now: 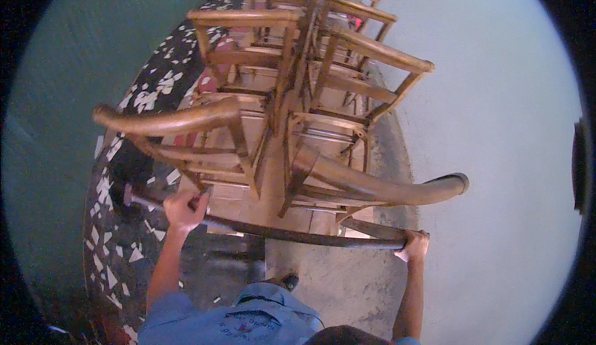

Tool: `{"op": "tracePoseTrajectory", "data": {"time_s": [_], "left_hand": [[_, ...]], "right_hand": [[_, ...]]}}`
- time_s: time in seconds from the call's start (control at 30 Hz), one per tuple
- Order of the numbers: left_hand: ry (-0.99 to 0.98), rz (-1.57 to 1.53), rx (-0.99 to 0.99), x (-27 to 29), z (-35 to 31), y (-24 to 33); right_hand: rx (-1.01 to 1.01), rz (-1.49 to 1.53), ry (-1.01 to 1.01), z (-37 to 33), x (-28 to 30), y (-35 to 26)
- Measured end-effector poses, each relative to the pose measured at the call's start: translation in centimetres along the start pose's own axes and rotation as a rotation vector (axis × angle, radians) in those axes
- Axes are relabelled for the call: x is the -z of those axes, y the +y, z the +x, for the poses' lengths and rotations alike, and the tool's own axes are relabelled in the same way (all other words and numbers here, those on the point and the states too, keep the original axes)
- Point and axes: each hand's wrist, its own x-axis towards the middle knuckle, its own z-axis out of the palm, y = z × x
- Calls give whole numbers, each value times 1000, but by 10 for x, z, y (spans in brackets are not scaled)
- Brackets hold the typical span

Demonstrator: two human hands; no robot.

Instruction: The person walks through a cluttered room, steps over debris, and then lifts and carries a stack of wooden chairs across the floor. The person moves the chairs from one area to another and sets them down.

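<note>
From the head camera, looking down, two bare hands gripped a dark bar [298,236] that stretched across the lower middle of the view, bowing slightly toward the wearer. The left hand [185,211] was curled around the bar a little way in from its left end, thumb and fingers bent. The right hand [416,246] was closed over the right end, its knuckles uppermost. The hands stood well apart. Near the right hand, a second dark bar [372,228] slanted away from the wearer, toward the chairs.

Just beyond the bar stood wooden chair frames in two rows, running away toward the top. The nearest left chair [174,120] and the nearest right chair [385,183] had thick, curved, golden-brown top rails that fanned outward. Behind them, further chairs [245,16] repeated the shape, smaller with distance. A tan surface [264,205] showed between the rows; whether it was a platform or part of the ground could not be told.

On the left, a black floor [217,283] was scattered with irregular white pieces [135,255], beside a dark green wall [49,159]. On the right, grey ground [347,283] met a pale wall [496,115]. At the bottom, the wearer's blue shirt [273,314] and a dark shoe [290,281] were visible.
</note>
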Motion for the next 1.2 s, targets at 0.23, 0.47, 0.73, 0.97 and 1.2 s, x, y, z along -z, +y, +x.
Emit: {"op": "tracePoseTrajectory", "data": {"time_s": [0.23, 0.47, 0.73, 0.97, 1.2], "left_hand": [[84, -98, -135, 53, -91, -12], [8, 42, 14, 70, -127, -21], [-13, 70, 132, 45, -126, -24], [-211, 274, 224, 24, -102, -52], [-57, 295, 123, 5, -82, -77]], "right_hand": [[26, 55, 2, -65, 50, -45], [47, 193, 31, -74, 18, -68], [-16, 145, -396, -66, 3, -43], [52, 179, -332, -37, -20, -48], [20, 142, -433, -23, 1, -65]]}}
